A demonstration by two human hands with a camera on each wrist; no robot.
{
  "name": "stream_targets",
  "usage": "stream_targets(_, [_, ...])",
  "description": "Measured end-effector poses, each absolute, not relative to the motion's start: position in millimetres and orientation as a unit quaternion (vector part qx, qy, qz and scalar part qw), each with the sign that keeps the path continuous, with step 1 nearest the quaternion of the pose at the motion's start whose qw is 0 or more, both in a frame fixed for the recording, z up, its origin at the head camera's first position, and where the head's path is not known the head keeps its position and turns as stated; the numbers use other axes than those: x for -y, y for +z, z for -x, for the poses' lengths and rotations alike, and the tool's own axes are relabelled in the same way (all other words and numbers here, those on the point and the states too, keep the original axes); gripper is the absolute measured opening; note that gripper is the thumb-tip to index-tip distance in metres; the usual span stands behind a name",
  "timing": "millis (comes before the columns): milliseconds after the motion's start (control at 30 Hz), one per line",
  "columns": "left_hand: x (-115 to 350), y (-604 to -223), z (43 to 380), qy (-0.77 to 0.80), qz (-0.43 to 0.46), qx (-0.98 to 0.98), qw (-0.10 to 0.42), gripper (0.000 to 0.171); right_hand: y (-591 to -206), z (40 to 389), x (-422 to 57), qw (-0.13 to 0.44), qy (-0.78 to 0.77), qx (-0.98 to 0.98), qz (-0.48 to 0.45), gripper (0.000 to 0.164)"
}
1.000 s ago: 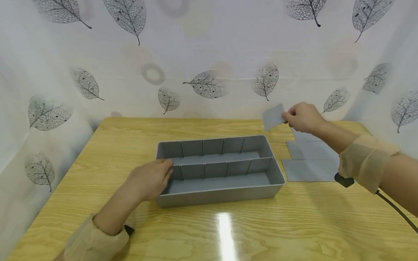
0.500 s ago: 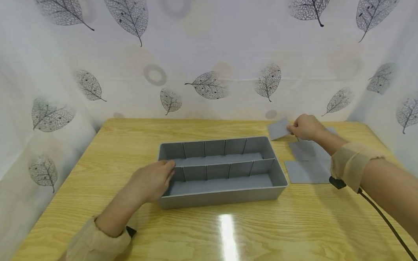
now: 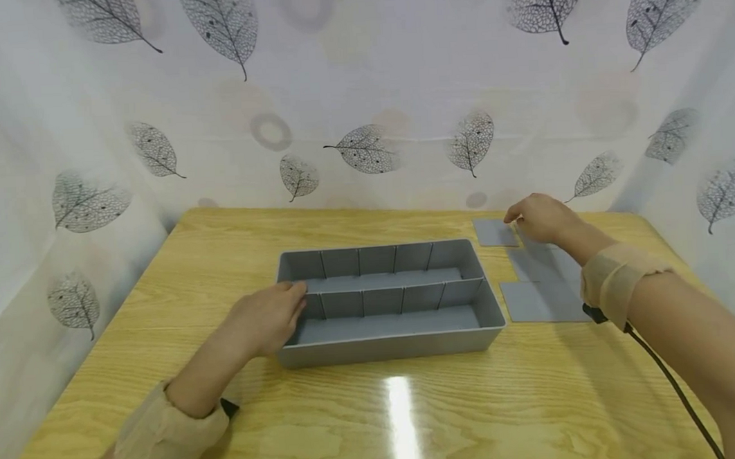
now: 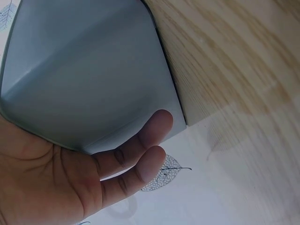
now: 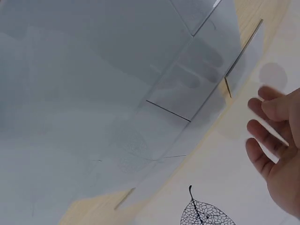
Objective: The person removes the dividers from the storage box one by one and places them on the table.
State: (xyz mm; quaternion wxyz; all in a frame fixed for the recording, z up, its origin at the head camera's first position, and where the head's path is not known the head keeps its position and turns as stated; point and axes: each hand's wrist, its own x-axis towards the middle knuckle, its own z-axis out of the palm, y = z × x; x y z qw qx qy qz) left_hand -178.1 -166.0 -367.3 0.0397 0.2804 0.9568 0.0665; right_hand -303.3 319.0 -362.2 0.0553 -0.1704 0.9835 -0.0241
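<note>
A grey plastic drawer box with one long divider sits mid-table. My left hand holds its left end, fingers over the rim. In the left wrist view, two fingers of the left hand lie beside the grey wall; the thumb is hidden. At the back right, a small grey panel lies flat on the table. My right hand is just above and right of it, holding nothing. In the right wrist view, the right hand has its fingers loosely bent, apart from the grey panels.
Larger flat grey panels lie right of the box, partly under the right forearm. A cable trails from the right wrist. A leaf-printed curtain stands behind the wooden table.
My right hand lowered the small grey panel, laid it flat on the table at the back right, and let it go. The left hand has stayed on the box.
</note>
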Motion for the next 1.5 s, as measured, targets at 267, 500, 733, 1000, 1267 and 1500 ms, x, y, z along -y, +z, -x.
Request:
stream_targets(267, [167,-368,178,0.068,-0.283,-0.956,0.036,0.019,-372,304,-317,0.109,-0.009,-0.967,0.232,0.035])
stream_targets(500, [166,-367,179,0.062,-0.278,-0.958,0.04,0.021,-373,304,-321,0.106,0.002,-0.966,0.234,0.044])
stream_targets(733, [166,-367,179,0.064,-0.276,-0.958,0.043,0.019,-374,305,-324,0.103,0.008,-0.965,0.242,0.044])
stream_targets(1000, [166,-368,180,0.064,-0.276,-0.958,0.046,0.019,-375,305,-325,0.102,0.014,-0.965,0.239,0.044])
stream_targets(1267, [166,-367,179,0.059,-0.274,-0.959,0.043,0.022,-374,304,-324,0.099,0.01,-0.967,0.234,0.044])
stream_targets(1500, [165,-367,179,0.064,-0.272,-0.959,0.042,0.02,-372,303,-323,0.113,0.007,-0.968,0.222,0.045])
